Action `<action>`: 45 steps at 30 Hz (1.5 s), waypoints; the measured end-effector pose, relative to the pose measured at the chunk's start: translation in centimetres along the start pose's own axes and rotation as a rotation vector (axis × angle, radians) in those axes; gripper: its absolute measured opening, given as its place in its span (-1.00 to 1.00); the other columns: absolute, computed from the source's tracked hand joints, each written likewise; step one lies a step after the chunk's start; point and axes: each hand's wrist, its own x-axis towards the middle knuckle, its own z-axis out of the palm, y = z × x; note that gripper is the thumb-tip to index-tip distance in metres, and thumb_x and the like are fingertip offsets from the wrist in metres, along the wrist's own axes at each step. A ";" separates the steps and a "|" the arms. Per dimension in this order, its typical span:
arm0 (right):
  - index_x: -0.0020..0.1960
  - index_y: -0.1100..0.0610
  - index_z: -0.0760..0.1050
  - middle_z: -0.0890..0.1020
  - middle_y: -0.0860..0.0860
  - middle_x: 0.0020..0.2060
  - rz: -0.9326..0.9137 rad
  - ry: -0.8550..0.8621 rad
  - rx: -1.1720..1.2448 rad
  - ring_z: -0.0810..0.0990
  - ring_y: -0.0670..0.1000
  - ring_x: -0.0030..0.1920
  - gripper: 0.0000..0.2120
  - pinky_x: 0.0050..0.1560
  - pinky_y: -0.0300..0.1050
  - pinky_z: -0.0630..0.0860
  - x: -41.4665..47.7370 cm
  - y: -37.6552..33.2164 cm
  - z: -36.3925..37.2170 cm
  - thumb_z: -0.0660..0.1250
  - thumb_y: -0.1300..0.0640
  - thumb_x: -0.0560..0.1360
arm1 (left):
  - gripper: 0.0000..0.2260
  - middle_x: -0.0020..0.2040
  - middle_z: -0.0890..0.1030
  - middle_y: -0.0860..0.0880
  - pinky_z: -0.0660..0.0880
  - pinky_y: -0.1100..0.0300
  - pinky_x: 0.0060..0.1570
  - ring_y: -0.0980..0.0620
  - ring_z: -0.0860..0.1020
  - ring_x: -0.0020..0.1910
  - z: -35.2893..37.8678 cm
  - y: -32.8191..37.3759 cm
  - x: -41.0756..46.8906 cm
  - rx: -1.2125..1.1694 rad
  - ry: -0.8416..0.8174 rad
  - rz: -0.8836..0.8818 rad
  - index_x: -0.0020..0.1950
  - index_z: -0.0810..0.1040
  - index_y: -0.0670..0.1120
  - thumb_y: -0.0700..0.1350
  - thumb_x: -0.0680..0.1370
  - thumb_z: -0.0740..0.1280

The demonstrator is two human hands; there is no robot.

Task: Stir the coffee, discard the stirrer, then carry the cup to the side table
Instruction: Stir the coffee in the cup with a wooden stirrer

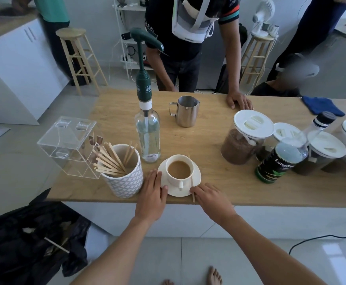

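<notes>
Left hand (152,194) lies flat and relaxed against the smooth round saucer (176,192). Right hand (211,199) is loose, fingertip at the thin wooden stirrer (192,182), which is half-hidden behind the cup (176,182).

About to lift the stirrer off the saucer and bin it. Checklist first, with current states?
1. Stirrer out of the cup, lying across the saucer rim: ok.
2. Left hand steadying saucer at its left rim: ok.
3. Right hand pinching stirrer: not ok, fingers lie flat at it.
4. Cup upright, coffee below the brim: ok.
5. Black bag open on floor, left: ok.
</notes>
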 end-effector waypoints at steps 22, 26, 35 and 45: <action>0.00 0.11 0.44 0.60 -0.05 -0.22 0.203 0.552 0.438 0.55 -0.02 -0.22 -0.97 -0.18 -0.16 0.48 1.8 -3.3 -14.3 0.23 0.20 0.60 | -0.50 0.43 0.44 -0.22 0.34 -0.12 0.40 -0.20 0.35 0.46 0.1 0.0 0.0 0.014 0.030 0.001 0.44 0.39 -0.25 0.03 0.63 0.03; -0.04 0.05 0.46 0.61 -0.02 -0.28 0.325 0.498 0.727 0.55 0.01 -0.24 -0.91 -0.21 -0.16 0.48 2.9 -4.7 -13.3 0.22 0.19 0.60 | -0.49 0.44 0.43 -0.19 0.32 -0.10 0.41 -0.18 0.34 0.47 0.2 -0.1 0.0 0.005 0.038 -0.006 0.45 0.39 -0.23 0.05 0.63 0.03; -0.15 0.04 0.53 0.67 0.02 -0.25 0.538 0.426 0.740 0.62 0.09 -0.16 -0.81 -0.12 -0.03 0.53 3.4 -2.9 -9.8 0.23 0.09 0.61 | -0.47 0.48 0.39 -0.16 0.23 -0.05 0.45 -0.15 0.29 0.50 0.2 -0.2 -0.2 -0.039 0.043 -0.006 0.49 0.35 -0.20 0.07 0.62 0.01; -0.03 0.16 0.60 0.67 -0.11 -0.20 0.473 0.257 0.658 0.63 -0.01 -0.15 -0.76 -0.09 -0.11 0.53 5.0 -2.7 -11.1 0.18 0.11 0.61 | -0.48 0.48 0.38 -0.15 0.24 -0.01 0.44 -0.13 0.30 0.50 0.5 -0.4 -0.1 -0.041 0.045 -0.007 0.49 0.34 -0.19 0.05 0.63 0.02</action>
